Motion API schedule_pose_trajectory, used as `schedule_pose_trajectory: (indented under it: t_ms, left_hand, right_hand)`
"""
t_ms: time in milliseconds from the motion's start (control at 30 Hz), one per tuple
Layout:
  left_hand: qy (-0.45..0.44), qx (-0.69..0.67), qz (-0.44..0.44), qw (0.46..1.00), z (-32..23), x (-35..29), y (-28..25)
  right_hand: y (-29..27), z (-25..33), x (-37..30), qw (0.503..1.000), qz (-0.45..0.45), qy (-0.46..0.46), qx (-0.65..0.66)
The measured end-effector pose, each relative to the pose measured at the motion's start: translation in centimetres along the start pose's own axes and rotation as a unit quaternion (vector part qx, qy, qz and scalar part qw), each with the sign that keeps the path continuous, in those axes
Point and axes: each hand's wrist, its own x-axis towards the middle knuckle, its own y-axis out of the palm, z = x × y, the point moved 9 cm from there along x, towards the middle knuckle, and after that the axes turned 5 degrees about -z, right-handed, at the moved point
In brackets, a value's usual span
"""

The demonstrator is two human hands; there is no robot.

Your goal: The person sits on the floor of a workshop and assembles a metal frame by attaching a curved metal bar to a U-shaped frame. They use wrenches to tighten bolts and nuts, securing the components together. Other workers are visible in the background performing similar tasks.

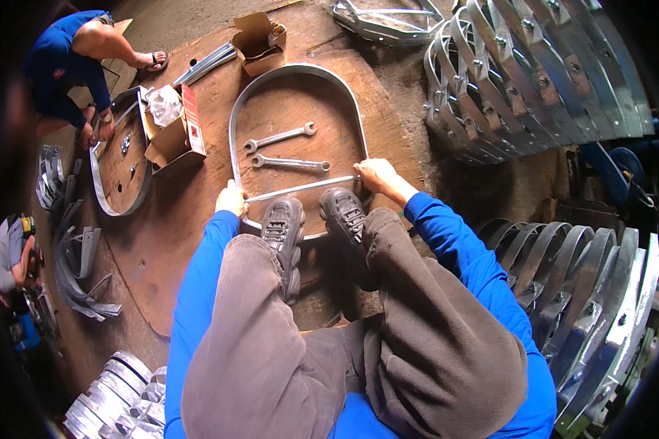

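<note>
A grey metal hoop (pixel 233 135), rounded at its far end, lies on the brown board in front of me. A straight flat metal bar (pixel 300 189) spans its near part. My left hand (pixel 232 200) is closed round the hoop's left side, by the bar's left end. My right hand (pixel 378 178) pinches the bar's right end against the hoop's right side; fingers partly hide the joint. Inside the hoop lie two wrenches, an upper wrench (pixel 280 137) and a lower wrench (pixel 291 163). My dark shoes (pixel 283 227) rest over the hoop's near edge.
Cardboard boxes, one open box (pixel 258 44) and one with a plastic bag (pixel 176 135), stand beyond. A co-worker (pixel 73 62) crouches at another hoop (pixel 102 183) far left. Assembled hoops (pixel 520 80) stack on the right; curved strips (pixel 73 263) lie left. Another person (pixel 11 256) sits at the left edge.
</note>
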Motion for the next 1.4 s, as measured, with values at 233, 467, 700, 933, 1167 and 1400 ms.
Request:
schedule_pose_trajectory:
  t_ms: [233,467,700,933,1167,1400]
  left_hand:
    - [-0.004,0.003,0.008,1.000,-0.3,-0.1,0.1]
    - [-0.019,-0.006,0.026,0.999,-0.8,-0.1,-0.4]
    - [-0.005,-0.004,-0.003,1.000,-0.6,-0.3,-0.7]
    - [-0.042,-0.053,-0.014,0.998,-0.2,-0.1,-1.0]
    - [-0.087,-0.093,0.027,0.991,-0.1,0.3,-1.6]
    - [-0.050,-0.036,0.122,0.991,-0.5,1.7,-1.1]
  right_hand:
    - [0.2,0.1,-0.5,0.996,-0.091,-0.010,0.017]
    - [0.8,0.6,-1.4,0.989,-0.145,0.013,0.005]
    - [0.8,1.0,-0.8,0.998,-0.056,0.000,-0.023]
    - [-0.2,0.4,-0.1,0.991,-0.118,-0.009,0.056]
    - [1.0,0.8,0.9,0.999,-0.041,0.005,-0.018]
    - [0.2,2.3,-0.5,0.997,-0.020,0.020,-0.067]
